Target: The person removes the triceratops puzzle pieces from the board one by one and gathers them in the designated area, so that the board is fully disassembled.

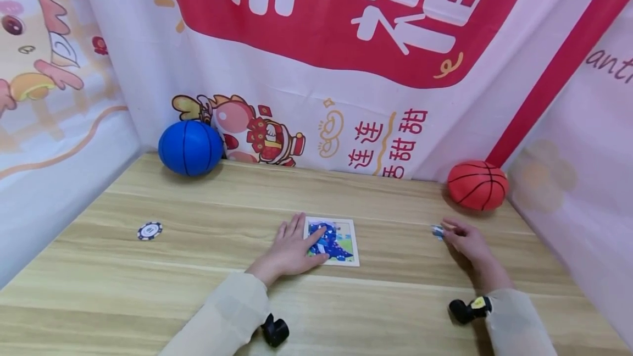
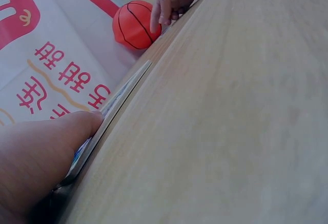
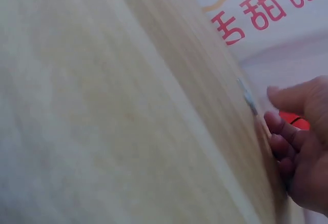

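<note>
A small square jigsaw-like board (image 1: 348, 240) with a blue cartoon dinosaur and a white border lies flat near the middle of the table. My left hand (image 1: 292, 249) rests on its left side, fingers spread and thumb over the picture. From the side, the left wrist view shows the thumb on the thin board (image 2: 125, 90). At the right, a small bluish flat piece (image 1: 437, 231) lies on the table. My right hand (image 1: 467, 243) hovers just beside this piece (image 3: 248, 100), its fingers loosely bent and the thumb apart from them. Nothing shows between those fingers.
A blue ball (image 1: 190, 148) sits at the back left corner, and a red basketball (image 1: 477, 185) at the back right, behind my right hand. A round chip (image 1: 149, 231) lies on the left of the wooden table (image 1: 198, 301). Printed curtains (image 1: 316, 87) close off the back and sides.
</note>
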`<move>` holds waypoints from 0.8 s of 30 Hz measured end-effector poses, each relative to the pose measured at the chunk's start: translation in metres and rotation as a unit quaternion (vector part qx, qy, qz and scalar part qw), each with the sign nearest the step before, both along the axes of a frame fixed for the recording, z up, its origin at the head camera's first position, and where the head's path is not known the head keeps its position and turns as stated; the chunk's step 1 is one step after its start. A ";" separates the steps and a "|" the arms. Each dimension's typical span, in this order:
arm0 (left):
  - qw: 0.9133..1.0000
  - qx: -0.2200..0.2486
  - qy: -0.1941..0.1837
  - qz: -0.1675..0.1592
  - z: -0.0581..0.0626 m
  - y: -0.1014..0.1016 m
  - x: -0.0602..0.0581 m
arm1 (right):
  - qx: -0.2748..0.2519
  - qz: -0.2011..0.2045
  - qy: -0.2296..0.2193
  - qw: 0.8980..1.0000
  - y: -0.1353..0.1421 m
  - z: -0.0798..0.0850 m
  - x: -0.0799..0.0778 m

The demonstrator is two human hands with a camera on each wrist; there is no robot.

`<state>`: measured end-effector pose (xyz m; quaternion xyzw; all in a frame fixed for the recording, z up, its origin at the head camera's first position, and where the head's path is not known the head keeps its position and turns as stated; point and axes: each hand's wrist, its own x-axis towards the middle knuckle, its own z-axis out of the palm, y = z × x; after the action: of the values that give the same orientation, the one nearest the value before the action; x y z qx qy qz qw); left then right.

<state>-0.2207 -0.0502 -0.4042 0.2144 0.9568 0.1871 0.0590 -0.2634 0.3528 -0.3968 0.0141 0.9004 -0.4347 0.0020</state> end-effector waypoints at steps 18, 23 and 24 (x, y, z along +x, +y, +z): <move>1.000 0.006 0.006 0.000 -0.002 0.002 0.000 | -0.166 0.068 0.131 0.975 -0.109 0.035 -0.007; 1.000 0.020 0.010 0.016 -0.002 0.000 -0.001 | -0.119 0.079 0.084 0.986 -0.139 0.039 -0.010; 1.000 0.022 0.011 0.019 -0.002 -0.001 -0.001 | -0.111 0.082 0.073 0.988 -0.144 0.039 -0.009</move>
<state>-0.2218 -0.0513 -0.4060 0.1995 0.9570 0.2069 0.0401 -0.2727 0.2091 -0.3579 -0.0917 0.8427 -0.5299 -0.0268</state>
